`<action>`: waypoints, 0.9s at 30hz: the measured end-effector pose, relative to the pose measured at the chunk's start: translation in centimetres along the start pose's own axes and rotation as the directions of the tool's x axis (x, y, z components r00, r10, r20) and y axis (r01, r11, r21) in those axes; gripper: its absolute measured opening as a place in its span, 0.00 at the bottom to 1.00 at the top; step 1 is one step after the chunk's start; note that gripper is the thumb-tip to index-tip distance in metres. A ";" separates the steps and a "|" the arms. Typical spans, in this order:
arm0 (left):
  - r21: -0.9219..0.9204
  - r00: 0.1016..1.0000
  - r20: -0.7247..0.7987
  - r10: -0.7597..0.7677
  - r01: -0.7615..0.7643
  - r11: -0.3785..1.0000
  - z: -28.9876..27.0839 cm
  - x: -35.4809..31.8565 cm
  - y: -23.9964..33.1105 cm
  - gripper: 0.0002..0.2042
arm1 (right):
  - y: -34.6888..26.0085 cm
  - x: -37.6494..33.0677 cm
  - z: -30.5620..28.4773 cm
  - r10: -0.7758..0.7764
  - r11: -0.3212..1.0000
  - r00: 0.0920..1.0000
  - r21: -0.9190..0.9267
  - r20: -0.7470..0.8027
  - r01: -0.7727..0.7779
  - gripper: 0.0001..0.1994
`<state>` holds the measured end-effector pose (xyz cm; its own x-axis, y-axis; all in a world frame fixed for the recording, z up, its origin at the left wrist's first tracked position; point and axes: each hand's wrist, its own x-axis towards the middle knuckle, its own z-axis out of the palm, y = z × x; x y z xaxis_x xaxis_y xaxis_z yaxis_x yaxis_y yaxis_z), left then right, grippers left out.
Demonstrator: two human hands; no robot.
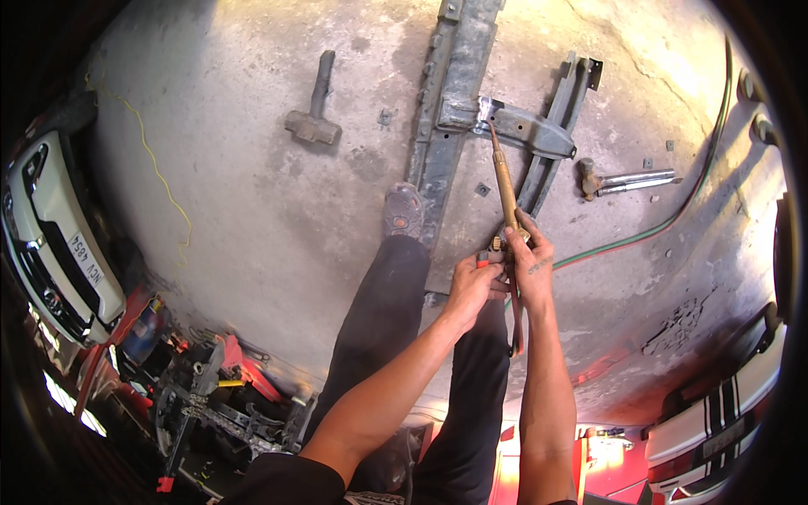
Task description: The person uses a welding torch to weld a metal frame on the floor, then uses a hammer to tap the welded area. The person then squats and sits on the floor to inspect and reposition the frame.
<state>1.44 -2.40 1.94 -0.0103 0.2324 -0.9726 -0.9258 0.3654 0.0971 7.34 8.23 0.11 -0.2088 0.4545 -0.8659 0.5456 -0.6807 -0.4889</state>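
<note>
My right hand [532, 259] is wrapped round the rear of a brass gas torch [505, 187]. Its thin copper-coloured tip points away from me, close to a bright bare patch on a grey metal bracket [520, 126]. That bracket meets a long grey metal beam [454, 93] lying on the floor. My left hand [474, 288] is closed beside the torch's valve end, near a brass knob. A small red object [482, 259] shows at its fingers; its kind is unclear. No flame can be made out at the tip.
My shoe [404, 210] rests against the beam. A sledgehammer [316, 114] lies left, a smaller hammer [589, 180] right. Green and red hoses [648, 227] cross the right floor. Car parts [227, 404] pile up lower left; a bumper [67, 244] stands at far left.
</note>
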 end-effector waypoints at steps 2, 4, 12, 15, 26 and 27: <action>-0.006 1.000 -0.001 0.002 -0.002 1.000 0.0 -0.1 0.1 0.13 | 0.1 0.2 -0.3 0.001 0.999 1.000 -0.038 0.026 0.000 0.29; -0.011 1.000 0.000 0.002 -0.002 1.000 0.0 -0.1 0.1 0.13 | -0.3 0.0 -0.3 0.008 0.999 1.000 -0.050 0.024 -0.007 0.29; -0.007 1.000 -0.004 0.006 -0.006 1.000 0.2 -0.2 0.2 0.15 | 0.1 0.1 -0.3 -0.003 0.999 1.000 -0.039 0.014 0.004 0.30; -0.013 1.000 -0.012 0.014 -0.014 1.000 0.1 -0.1 0.1 0.14 | -0.4 -0.3 0.0 -0.003 1.000 1.000 -0.004 0.010 0.003 0.30; -0.045 0.999 -0.017 0.038 -0.038 0.998 0.5 0.2 -0.4 0.13 | -0.3 0.0 -0.5 0.013 1.000 1.000 -0.003 0.023 -0.012 0.29; -0.051 0.999 -0.018 0.033 -0.034 0.998 0.5 0.2 -0.4 0.13 | -0.1 0.2 -0.5 0.009 1.000 1.000 -0.009 0.023 -0.009 0.29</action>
<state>2.03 -2.09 1.77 -0.0477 0.2282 -0.9725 -0.9429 0.3110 0.1192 7.71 8.66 0.06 -0.2228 0.4348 -0.8725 0.5548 -0.6794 -0.4802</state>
